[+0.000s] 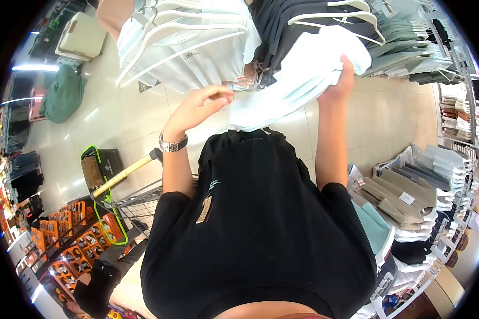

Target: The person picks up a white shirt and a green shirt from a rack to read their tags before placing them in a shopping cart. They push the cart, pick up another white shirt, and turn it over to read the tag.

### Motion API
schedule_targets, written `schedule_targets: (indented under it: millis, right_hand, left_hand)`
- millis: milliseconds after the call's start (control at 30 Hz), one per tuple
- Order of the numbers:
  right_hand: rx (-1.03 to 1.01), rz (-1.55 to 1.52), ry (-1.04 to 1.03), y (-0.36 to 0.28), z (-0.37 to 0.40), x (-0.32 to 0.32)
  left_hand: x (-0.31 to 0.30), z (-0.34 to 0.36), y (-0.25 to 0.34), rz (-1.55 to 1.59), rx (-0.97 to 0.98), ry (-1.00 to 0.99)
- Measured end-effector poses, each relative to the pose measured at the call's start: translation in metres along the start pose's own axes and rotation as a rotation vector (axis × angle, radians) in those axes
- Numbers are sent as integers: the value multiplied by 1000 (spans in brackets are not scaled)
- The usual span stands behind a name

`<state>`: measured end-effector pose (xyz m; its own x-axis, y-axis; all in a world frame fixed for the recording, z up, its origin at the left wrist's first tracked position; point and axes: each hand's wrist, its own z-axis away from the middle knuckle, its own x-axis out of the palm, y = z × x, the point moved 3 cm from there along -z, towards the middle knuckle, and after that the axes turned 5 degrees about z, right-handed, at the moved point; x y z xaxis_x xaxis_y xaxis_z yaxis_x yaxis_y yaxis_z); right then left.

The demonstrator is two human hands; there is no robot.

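Note:
My right hand [340, 80] grips a pale, bluish-white garment [303, 72], with the thumb on top of the cloth. The garment hangs bunched and slanting down to the left, its lower end above the hem of my black shirt [261, 212]. Near that lower end, my left hand [199, 109] is raised with loosely bent fingers and holds nothing. A small gap shows between it and the cloth. White hangers [183, 32] with pale shirts [197, 61] hang just beyond my left hand. Dark shirts [274, 32] hang behind the garment.
Folded clothes [399, 196] lie stacked on a shelf at right, below hanging grey-green garments [404, 50]. A wire cart [143, 202] with a yellow handle [123, 173] is at my left. Nearby stand a green-rimmed basket [104, 165] and orange display boxes [69, 220]. A person [106, 271] is at lower left.

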<state>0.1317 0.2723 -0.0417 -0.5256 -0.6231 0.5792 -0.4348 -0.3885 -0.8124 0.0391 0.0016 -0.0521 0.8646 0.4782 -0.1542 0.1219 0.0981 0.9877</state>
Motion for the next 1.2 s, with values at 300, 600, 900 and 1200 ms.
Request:
schedule_targets:
  millis: [300, 600, 900, 1200]
  right_hand:
    - [-64, 248, -127, 14, 22, 52]
    - [-9, 303, -293, -2, 17, 43]
    - [56, 409, -427, 0, 19, 48]
    - [-7, 74, 50, -43, -1, -17]
  left_hand:
    - [39, -67, 55, -296, 74, 30]
    - [18, -93, 57, 78, 251, 236]
    - [43, -93, 45, -198, 209, 271]
    - [-19, -69, 34, 539, 220, 636]
